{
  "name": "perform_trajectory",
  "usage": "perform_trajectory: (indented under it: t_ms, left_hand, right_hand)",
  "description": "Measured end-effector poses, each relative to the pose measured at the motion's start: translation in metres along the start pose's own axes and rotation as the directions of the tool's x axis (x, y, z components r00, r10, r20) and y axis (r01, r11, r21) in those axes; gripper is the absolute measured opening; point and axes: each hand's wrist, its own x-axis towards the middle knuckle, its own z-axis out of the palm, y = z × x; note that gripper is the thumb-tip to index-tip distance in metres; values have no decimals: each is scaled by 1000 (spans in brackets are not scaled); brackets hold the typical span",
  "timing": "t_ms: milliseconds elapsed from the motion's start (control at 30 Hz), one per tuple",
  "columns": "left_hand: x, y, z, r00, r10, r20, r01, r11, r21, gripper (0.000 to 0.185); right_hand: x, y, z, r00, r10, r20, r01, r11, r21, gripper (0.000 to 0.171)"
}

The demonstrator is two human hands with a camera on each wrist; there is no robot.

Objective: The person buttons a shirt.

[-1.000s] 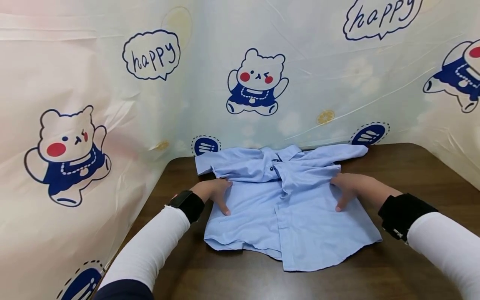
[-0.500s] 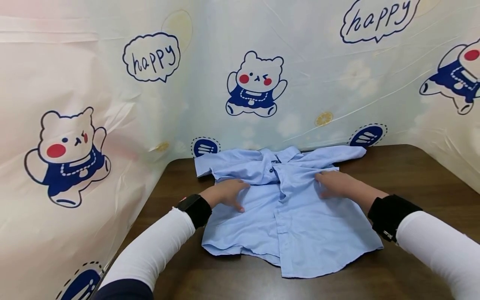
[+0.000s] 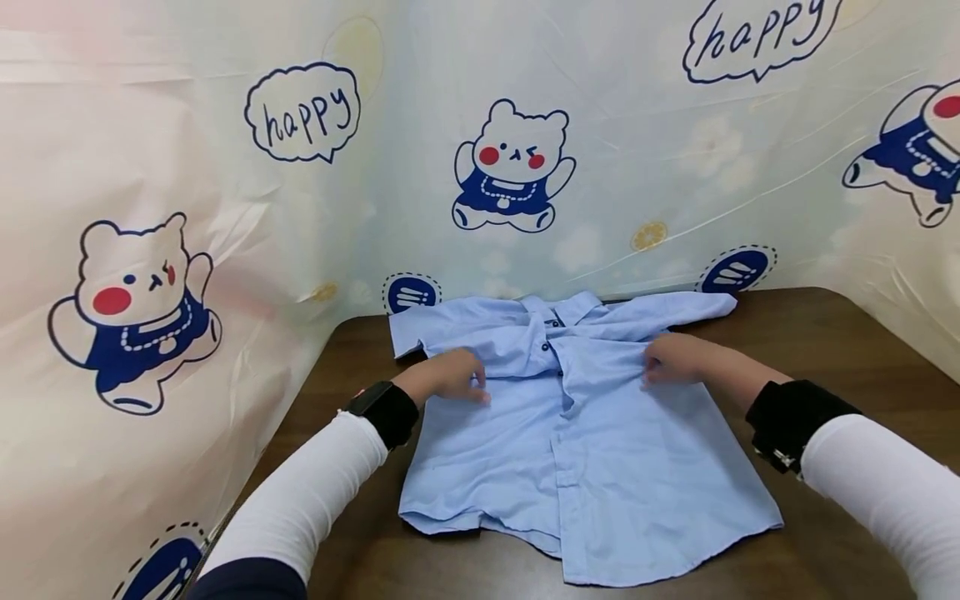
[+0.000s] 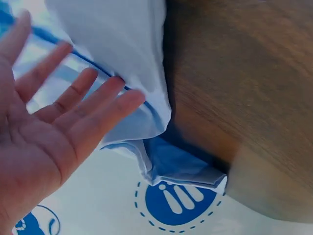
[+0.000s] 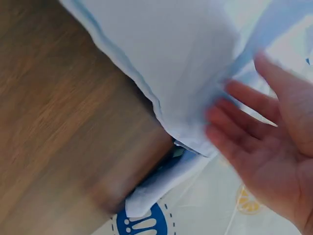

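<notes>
Two hands on a blue shirt [image 3: 592, 450], laid flat mid-counter [image 3: 862, 333], collar toward 12 o'clock. Left hand [image 3: 448, 377] rests at the shirt's 10 o'clock near the left sleeve, fingers [image 4: 93, 105] straight and spread wide, holding nothing. Right hand [image 3: 678, 360] rests at 2 o'clock by the right sleeve, fingers [image 5: 234, 117] straight, loosely spread, holding nothing. Bear-print sheet [image 3: 225, 208] stands behind, touching the collar end.
</notes>
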Motion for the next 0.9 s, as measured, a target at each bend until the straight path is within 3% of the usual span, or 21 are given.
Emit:
perform_trajectory:
  t_ms: [100,167,367,500,733,900]
  left_hand:
    - [8,-3,0,998,-43,-42,43,999,-4,25]
    - [13,-6,2,997,-72,-39,72,997,0,30]
    - [21,-17,8,989,-147,-21,148,989,16,51]
    - [20,-22,7,981,-191,-42,189,981,-46,48]
    - [18,-23,5,984,-178,-23,174,978,-113,58]
    - [17,-22,5,986,-164,-20,159,974,-162,34]
  right_hand:
    - [6,3,5,991,-46,-128,41,998,-40,10]
    - [10,4,8,989,-36,-144,28,998,-54,12]
    - [13,7,12,996,81,-37,-80,996,29,24]
    - [12,6,11,997,74,-24,-74,997,-3,20]
    - [12,5,9,999,31,-19,-30,999,30,11]
    - [13,4,8,998,59,4,-59,996,62,12]
